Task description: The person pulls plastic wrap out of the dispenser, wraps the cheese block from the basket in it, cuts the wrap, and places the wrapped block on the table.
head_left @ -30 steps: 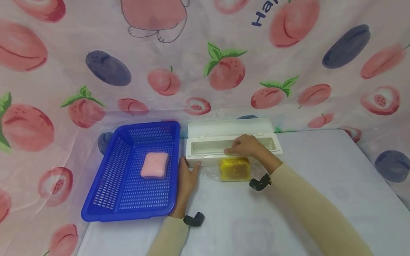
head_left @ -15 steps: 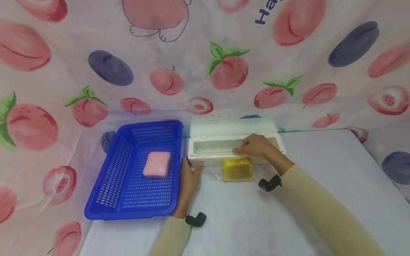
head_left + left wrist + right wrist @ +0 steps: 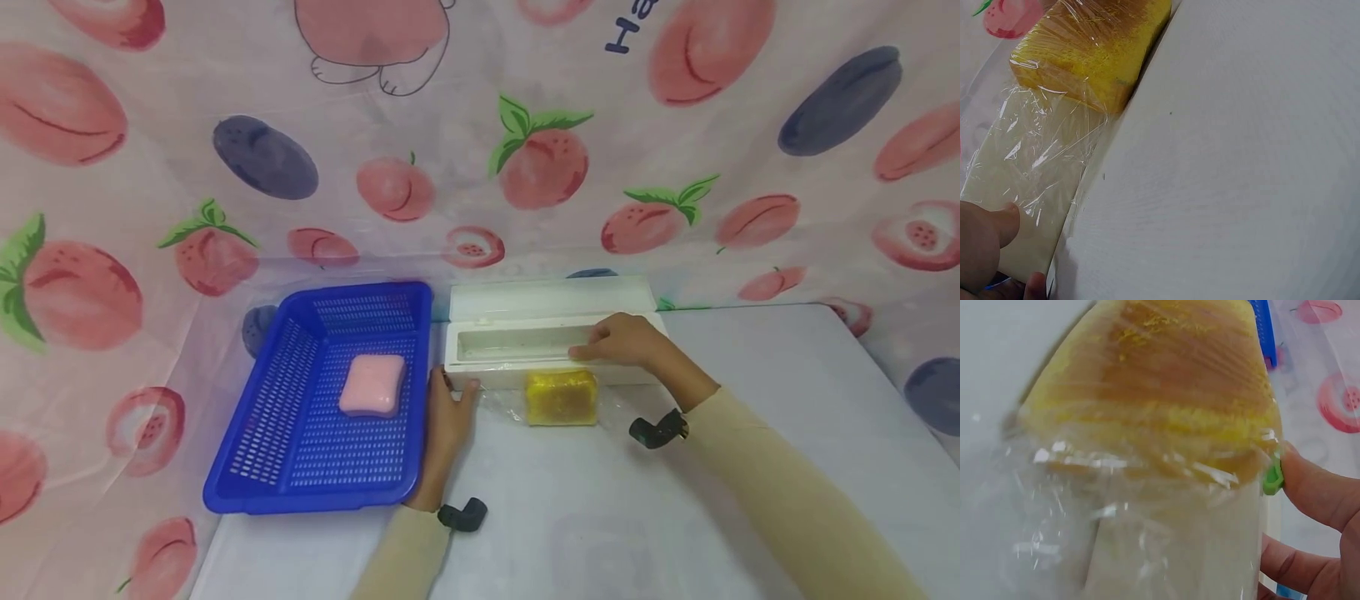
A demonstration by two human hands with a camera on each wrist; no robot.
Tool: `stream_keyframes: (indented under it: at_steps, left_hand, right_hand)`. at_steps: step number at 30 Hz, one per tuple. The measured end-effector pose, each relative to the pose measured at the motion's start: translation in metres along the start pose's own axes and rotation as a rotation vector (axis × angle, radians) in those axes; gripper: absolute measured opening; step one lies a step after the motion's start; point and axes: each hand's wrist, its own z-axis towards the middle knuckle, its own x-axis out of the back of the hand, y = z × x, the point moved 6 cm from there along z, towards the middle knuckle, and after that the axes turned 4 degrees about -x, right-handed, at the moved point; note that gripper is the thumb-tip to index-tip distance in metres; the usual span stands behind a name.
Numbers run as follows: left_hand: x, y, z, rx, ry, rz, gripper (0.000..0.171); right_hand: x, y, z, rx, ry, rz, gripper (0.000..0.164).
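Note:
A long white cling film box (image 3: 480, 377) lies on the table with its lid raised. Clear film (image 3: 504, 405) hangs over its front, partly around a yellow-and-brown block (image 3: 562, 398) that looks like a piece of bread. My left hand (image 3: 448, 421) grips the box's left end, thumb on the front wall, as the left wrist view shows. My right hand (image 3: 628, 340) is at the box's front rim, right of the middle. In the right wrist view its thumb meets a small green slider (image 3: 1273, 479) beside the film, the other fingers curled under; the slider is hidden from the head view.
Left of the box stands a blue plastic basket (image 3: 315, 504) with a pink rounded square block (image 3: 372, 385) in it, close beside my left forearm. A fruit-print cloth (image 3: 465, 167) hangs behind the table (image 3: 525, 517), right up against its back edge.
My right hand has slid rightward along the box's front rim. The left hand keeps its grip on the box end, and the yellow block stays put. The head view has shifted slightly.

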Motion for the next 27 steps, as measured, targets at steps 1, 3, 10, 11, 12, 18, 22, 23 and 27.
stream_keyframes:
  at_steps: [1,3,10,11,12,18,22,23,27]
  left_hand:
    - [0.0,0.001,0.0,-0.003,0.001,0.004,0.054]
    - [0.0,0.001,0.0,0.002,0.001,0.001,0.055]
    - [0.0,-0.002,-0.001,0.019,0.001,0.008,0.057]
    - [0.0,-0.002,-0.002,0.023,0.002,0.011,0.057]
    - [0.0,-0.002,-0.002,0.029,0.003,0.011,0.058]
    - [0.0,-0.004,-0.002,0.054,-0.011,0.013,0.058]
    - [0.0,-0.003,-0.002,0.063,-0.023,0.015,0.058]
    - [-0.001,-0.003,-0.002,0.066,-0.027,0.013,0.058]
    - [-0.001,-0.002,-0.002,0.059,-0.03,0.013,0.059]
  right_hand:
    - [0.001,0.003,0.0,-0.005,0.002,0.003,0.053]
    - [0.004,0.006,-0.003,-0.008,0.006,0.007,0.051]
    - [0.015,0.012,-0.011,0.043,0.048,-0.006,0.042]
    - [0.016,0.013,-0.012,0.051,0.058,-0.01,0.042]
    - [0.017,0.013,-0.013,0.058,0.067,-0.011,0.041]
    - [0.024,0.016,-0.018,0.066,0.14,-0.017,0.035]
    - [0.028,0.022,-0.022,0.032,0.188,-0.037,0.041]
    - [0.029,0.024,-0.023,0.019,0.194,-0.043,0.044]
    - [0.033,0.036,-0.025,-0.031,0.218,-0.055,0.061]
